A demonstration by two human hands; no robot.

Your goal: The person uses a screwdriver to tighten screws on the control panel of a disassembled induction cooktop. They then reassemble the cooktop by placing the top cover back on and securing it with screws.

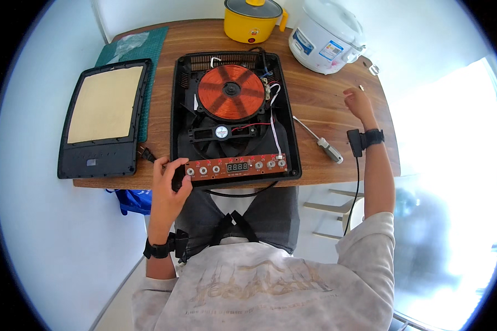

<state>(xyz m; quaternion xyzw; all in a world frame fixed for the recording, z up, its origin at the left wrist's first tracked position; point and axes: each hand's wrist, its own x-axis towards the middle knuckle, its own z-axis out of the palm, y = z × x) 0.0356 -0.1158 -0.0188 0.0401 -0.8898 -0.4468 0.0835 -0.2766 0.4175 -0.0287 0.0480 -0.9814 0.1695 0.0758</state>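
Observation:
An open black induction cooker housing holds a copper coil, wiring and a brown control board with buttons and a display along its near edge. My left hand grips the board's left end, thumb and index finger at the corner. My right hand is over the wood table to the right, fingers curled; whatever they may hold is too small to make out. A small pale piece lies just beyond them. A screwdriver with a grey handle lies between that hand and the housing.
The detached cover lies left on a green mat, beside a power plug. A yellow pot and white rice cooker stand at the back of the table. A blue bag is below the left edge.

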